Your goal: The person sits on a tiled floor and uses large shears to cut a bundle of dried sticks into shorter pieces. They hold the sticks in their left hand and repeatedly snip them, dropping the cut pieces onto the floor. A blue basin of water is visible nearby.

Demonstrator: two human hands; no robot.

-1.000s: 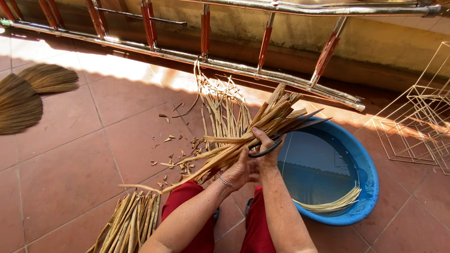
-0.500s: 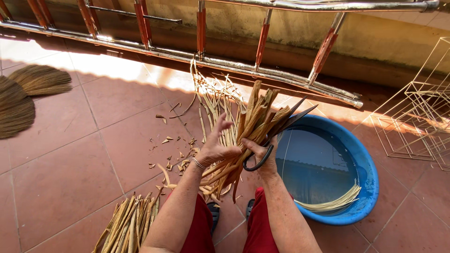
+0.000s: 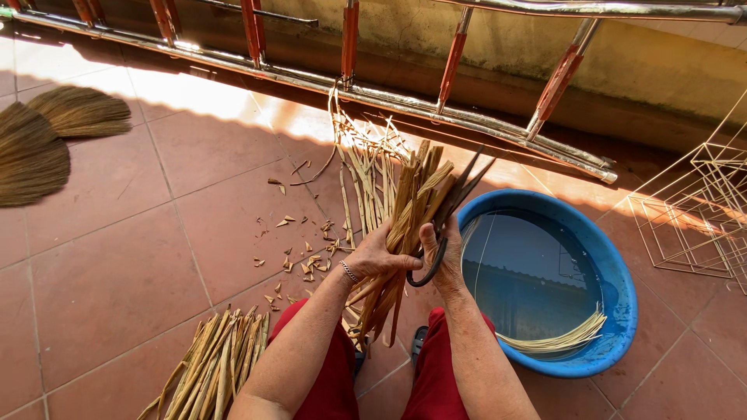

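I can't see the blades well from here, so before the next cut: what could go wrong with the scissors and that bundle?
The left hand grips the bundle of dried strips right beside the scissors in the right hand, so a slip might nick the fingers. The blue water basin sits close on the right; loose strips could drop in. Cut scraps litter the tiles underfoot.

Your left hand (image 3: 377,257) grips dry, matt, fibrous cane strips (image 3: 408,225); your right hand (image 3: 440,253) holds dark, dull metal scissors (image 3: 443,225). Beside you: glossy blue plastic basin (image 3: 622,311), shiny metal ladder (image 3: 482,124), matt terracotta floor tiles (image 3: 109,272).
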